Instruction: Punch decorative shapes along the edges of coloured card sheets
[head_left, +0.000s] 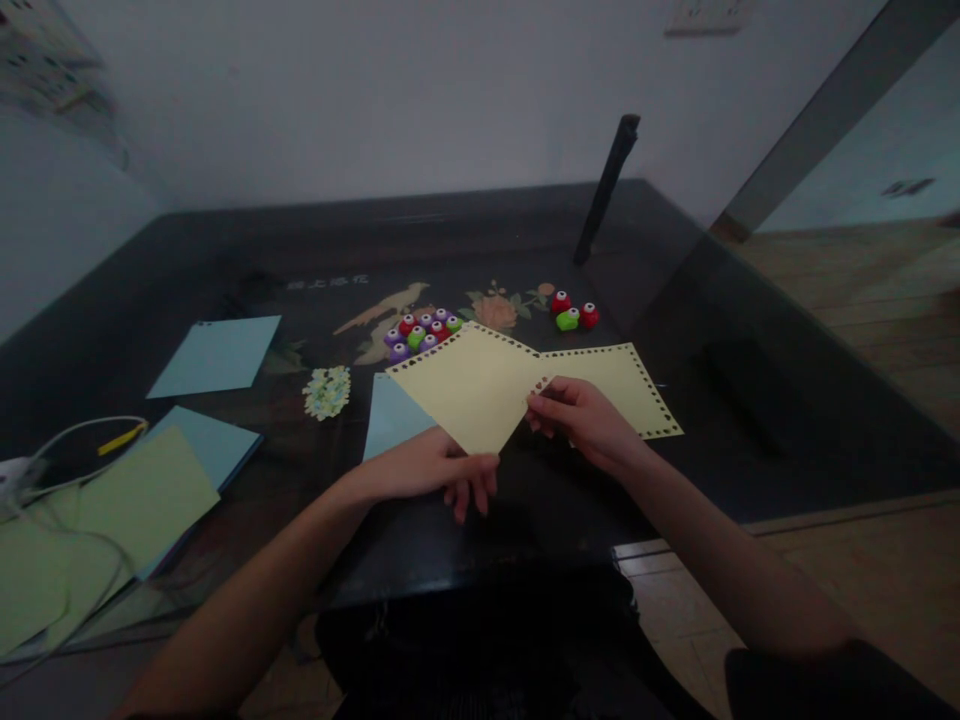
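Observation:
A yellow sheet with small holes punched along its edges is held up over the table's front part. My left hand pinches its bottom corner between thumb and fingers. At its right corner, my right hand grips the edge with closed fingers. Another yellow sheet, with holes along its top and right edges, lies behind my right hand. A blue sheet lies partly under the held sheet and my left wrist. Just behind the held sheet sits a cluster of purple, red and green punches.
Two red punches and a green punch stand farther right. Paper cutouts form a small pile left of centre. Blue sheets, yellow sheets and a white cable lie left. A dark stick rises at the back.

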